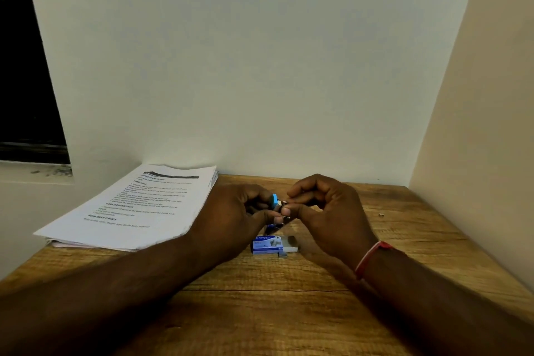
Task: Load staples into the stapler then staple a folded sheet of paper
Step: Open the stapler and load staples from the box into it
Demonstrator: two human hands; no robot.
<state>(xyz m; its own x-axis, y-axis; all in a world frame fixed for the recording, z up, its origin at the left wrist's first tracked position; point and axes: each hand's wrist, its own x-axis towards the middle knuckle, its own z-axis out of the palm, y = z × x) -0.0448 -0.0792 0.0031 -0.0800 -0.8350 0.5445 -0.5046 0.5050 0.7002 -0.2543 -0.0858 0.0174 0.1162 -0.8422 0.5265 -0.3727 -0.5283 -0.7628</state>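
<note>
A small blue stapler is held above the wooden table, mostly hidden inside my left hand, which is closed around it. My right hand meets it from the right, thumb and fingertips pinched at the stapler's metal front end; what they pinch is too small to make out. Below the hands lies a blue staple box, slid open, with its grey inner tray and a strip of staples showing. A stack of printed paper sheets lies at the table's back left.
White walls close the table in at the back and on the right. A dark window is at the upper left. A tiny metal piece lies on the table at the right. A red band is on my right wrist.
</note>
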